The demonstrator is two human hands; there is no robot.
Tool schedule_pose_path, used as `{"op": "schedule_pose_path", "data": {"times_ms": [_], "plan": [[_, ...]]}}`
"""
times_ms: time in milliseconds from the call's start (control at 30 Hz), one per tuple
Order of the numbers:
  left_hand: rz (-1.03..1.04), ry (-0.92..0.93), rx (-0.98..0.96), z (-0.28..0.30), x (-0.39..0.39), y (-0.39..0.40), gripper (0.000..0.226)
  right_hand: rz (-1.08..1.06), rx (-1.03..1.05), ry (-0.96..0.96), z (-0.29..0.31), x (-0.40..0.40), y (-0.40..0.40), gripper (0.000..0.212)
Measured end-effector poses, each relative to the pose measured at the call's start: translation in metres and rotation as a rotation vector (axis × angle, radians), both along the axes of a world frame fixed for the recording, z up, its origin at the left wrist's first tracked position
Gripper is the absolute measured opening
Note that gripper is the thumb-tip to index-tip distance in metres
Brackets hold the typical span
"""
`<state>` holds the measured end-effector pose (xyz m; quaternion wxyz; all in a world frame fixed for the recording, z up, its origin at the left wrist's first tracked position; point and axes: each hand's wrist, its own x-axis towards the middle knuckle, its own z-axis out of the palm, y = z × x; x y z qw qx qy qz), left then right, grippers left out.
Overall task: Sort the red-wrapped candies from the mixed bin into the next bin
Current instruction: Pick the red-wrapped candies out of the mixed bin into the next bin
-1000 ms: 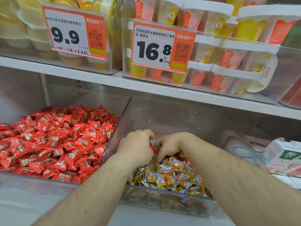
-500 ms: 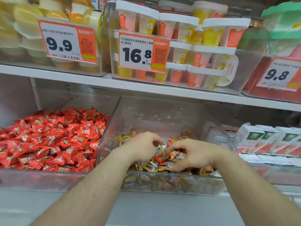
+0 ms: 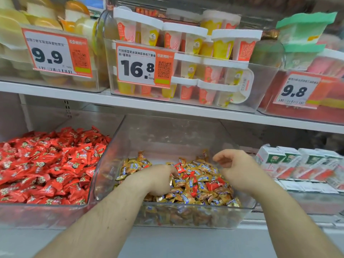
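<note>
Clear mixed bin (image 3: 186, 138) on lower shelf holds gold-wrapped candies (image 3: 188, 196) with a few red-wrapped candies (image 3: 212, 185) scattered on top; adjacent bin (image 3: 55, 215) to its left full of red ones. Left hand (image 3: 155, 180) curled down into the pile, contents not discernible. Right hand (image 3: 235, 169) above pile, fingers loosely curled, empty.

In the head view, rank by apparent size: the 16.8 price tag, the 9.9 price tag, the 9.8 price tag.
1. 9.9 price tag and 16.8 price tag: look alike, unranked.
2. 9.8 price tag: smallest, though partly blurred.
</note>
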<state>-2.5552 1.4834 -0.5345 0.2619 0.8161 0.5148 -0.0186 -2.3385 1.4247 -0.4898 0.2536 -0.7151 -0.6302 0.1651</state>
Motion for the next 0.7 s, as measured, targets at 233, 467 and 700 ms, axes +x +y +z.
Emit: {"op": "schedule_pose_path", "data": {"times_ms": [233,467,700], "plan": [[0.182,-0.089,0.094,0.01,-0.015,0.004,0.057,0.13,-0.218,-0.368,-0.013,-0.02,0.003,0.056],[0.055,0.09,0.179,0.012,-0.009,0.013,0.058,0.148,-0.248,-0.314,-0.02,-0.02,0.003,0.05],[-0.12,0.252,0.228,0.001,0.006,0.031,0.049,0.159,-0.234,-0.264,-0.02,-0.017,0.005,0.068]]}}
